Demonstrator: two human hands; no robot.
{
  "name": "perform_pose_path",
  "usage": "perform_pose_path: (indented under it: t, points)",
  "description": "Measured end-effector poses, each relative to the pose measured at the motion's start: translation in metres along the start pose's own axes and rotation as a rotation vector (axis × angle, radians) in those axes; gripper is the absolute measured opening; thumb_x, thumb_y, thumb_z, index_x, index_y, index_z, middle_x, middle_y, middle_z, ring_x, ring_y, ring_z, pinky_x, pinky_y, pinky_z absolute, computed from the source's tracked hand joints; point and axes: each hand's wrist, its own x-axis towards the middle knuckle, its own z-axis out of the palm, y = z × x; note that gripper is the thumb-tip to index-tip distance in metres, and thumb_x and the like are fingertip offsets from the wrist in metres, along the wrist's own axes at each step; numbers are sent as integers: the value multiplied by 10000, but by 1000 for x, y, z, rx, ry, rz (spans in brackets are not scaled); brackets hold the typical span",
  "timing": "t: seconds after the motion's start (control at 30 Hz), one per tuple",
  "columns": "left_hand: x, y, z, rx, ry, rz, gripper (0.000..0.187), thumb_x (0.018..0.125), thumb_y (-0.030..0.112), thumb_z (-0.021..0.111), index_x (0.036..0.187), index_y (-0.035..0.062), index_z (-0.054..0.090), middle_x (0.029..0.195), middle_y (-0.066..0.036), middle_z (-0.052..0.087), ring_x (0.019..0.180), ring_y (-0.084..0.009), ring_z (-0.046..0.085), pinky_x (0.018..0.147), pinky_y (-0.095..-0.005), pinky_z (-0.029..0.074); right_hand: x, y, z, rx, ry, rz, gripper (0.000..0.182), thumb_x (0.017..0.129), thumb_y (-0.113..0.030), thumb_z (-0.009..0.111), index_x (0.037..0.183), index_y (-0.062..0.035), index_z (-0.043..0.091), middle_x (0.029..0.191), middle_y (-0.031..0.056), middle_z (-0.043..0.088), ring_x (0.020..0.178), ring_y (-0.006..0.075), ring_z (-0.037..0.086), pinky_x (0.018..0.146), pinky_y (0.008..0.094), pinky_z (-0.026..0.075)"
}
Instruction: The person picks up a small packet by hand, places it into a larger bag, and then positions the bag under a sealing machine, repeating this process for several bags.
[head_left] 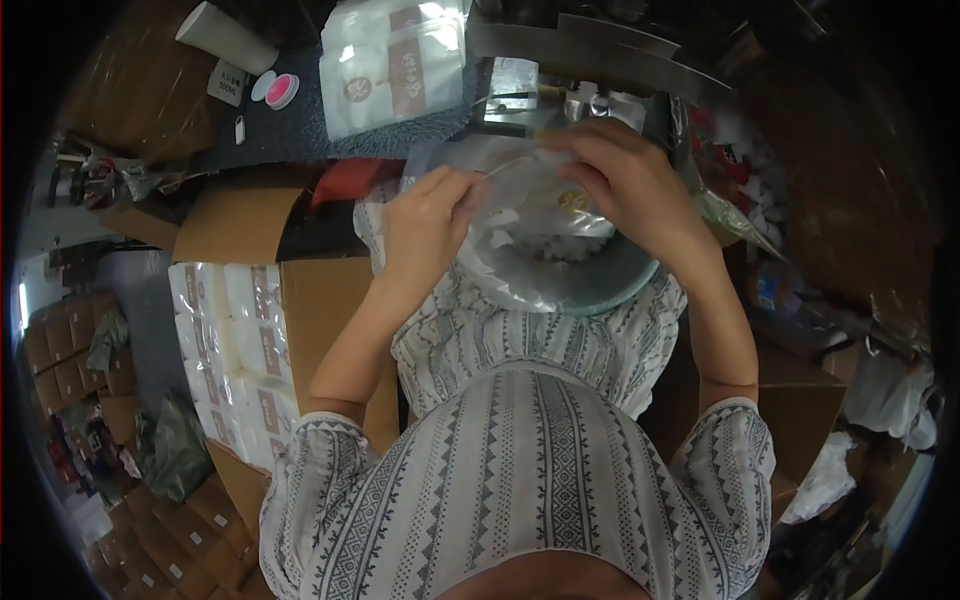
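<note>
A clear plastic bag (525,215) with a small gold round print is stretched between my two hands. My left hand (432,218) is closed, pinching the bag's upper left edge between thumb and fingers. On the other side my right hand (630,185) is curled with its fingertips on the bag's upper right edge. Below the bag, a pale blue-green basin (605,297) rests on my lap. Small white pieces (570,246) lie in the basin, partly seen through the plastic. What the bag itself contains is hard to make out.
An open cardboard box (335,300) at left holds stacked white packs (232,345). On the dark workbench stand a white printed pack (395,70), a white cup (225,38) and a pink round tin (281,91). Brown cartons (165,535) fill the lower left.
</note>
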Motion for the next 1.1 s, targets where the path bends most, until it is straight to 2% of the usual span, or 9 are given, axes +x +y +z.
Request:
perform_pose_path:
  t: [0.07, 0.43, 0.53, 0.6, 0.7, 0.83, 0.93, 1.07, 1.1]
  points:
    - [-1, -1, 16, -65, -38, 3, 74, 795, 104, 654, 863, 81, 673, 759, -71, 620, 654, -271, 618, 551, -356, 470, -2, 2, -9, 253, -120, 146, 241, 807, -61, 654, 1048, -44, 641, 974, 98, 651, 847, 255, 648, 723, 327, 518]
    - [8, 5, 46, -269, -265, 20, 109, 819, 160, 658, 864, 68, 695, 785, -119, 646, 660, -305, 623, 581, -372, 470, -21, 22, -14, 251, -136, 298, 257, 831, -62, 643, 1087, -43, 626, 999, 95, 660, 917, 233, 643, 778, 326, 504]
    - [22, 6, 62, -572, -416, -268, 138, 843, 177, 658, 912, 69, 710, 769, -119, 653, 690, -244, 649, 595, -364, 471, -19, 24, -18, 229, -2, 447, 279, 854, -86, 639, 1128, -49, 614, 1021, 95, 663, 936, 207, 645, 790, 312, 498]
    - [39, 4, 73, -889, -509, -620, 269, 881, 216, 654, 975, -36, 651, 846, -78, 668, 719, -104, 624, 620, -237, 504, -21, 26, -25, 160, 96, 467, 293, 862, -106, 641, 1149, -54, 609, 1032, 94, 664, 942, 195, 645, 794, 307, 496]
    - [65, 8, 76, -1242, -439, -801, 298, 884, 221, 655, 976, -62, 639, 897, -83, 654, 728, -123, 631, 667, -226, 532, -34, 30, -39, -2, 102, 408, 322, 853, -138, 653, 1163, -68, 604, 1038, 121, 659, 936, 206, 647, 788, 314, 496]
    - [73, 12, 77, -1278, -412, -873, 321, 879, 224, 661, 989, -75, 625, 905, -85, 633, 733, -124, 626, 702, -234, 544, -49, 58, -54, -256, 173, 574, 317, 855, -227, 623, 1128, -68, 598, 1019, 162, 650, 938, 346, 625, 787, 413, 493]
    - [66, -1, 73, -1186, -420, -786, 371, 887, 234, 641, 1059, -92, 597, 981, -153, 655, 758, -220, 671, 644, -272, 530, -78, 133, -49, -484, 147, 626, 326, 868, -228, 583, 1158, -80, 571, 1037, 185, 636, 967, 377, 605, 810, 449, 492]
    - [75, -94, 53, 251, 283, 38, 551, 830, 369, 671, 1192, -24, 534, 1190, -237, 544, 1058, -416, 536, 907, -440, 423, -75, 129, -48, -497, 43, 577, 342, 862, -151, 537, 1198, -92, 527, 1055, 220, 617, 1006, 407, 580, 838, 486, 485]
    - [64, -96, 52, 310, 104, -90, 643, 795, 391, 690, 1261, 5, 473, 1301, -244, 455, 1191, -410, 435, 972, -465, 353, -74, 117, -50, -494, 39, 582, 342, 862, -151, 537, 1198, -92, 527, 1055, 220, 617, 1006, 407, 580, 838, 486, 485]
